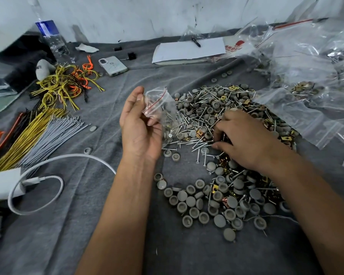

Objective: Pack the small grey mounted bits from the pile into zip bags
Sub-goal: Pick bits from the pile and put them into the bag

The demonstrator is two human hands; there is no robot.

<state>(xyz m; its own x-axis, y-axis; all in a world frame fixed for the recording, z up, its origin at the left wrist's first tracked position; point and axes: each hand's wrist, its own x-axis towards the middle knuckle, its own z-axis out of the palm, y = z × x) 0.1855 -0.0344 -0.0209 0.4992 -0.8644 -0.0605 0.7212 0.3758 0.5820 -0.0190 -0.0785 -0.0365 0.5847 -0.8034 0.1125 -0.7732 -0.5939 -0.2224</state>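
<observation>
While the left hand (pixel 140 124) holds a small clear zip bag (pixel 163 113) pinched between thumb and fingers, palm turned up, the bag hangs just left of the pile of grey bits, screws and brass clips (pixel 216 120). Its long axis runs top to bottom, red-lined mouth uppermost, with a few pieces already inside. To its right, the right hand (pixel 244 139) rests palm down on the pile, fingers curled into the parts; what they grip cannot be told. Large clear bags (pixel 306 76) crowd the pile's right edge. Cable ties (pixel 48 132), a phone (pixel 112 65) and a water bottle (pixel 52 39) lie well to the left on the grey cloth (pixel 87 225).
</observation>
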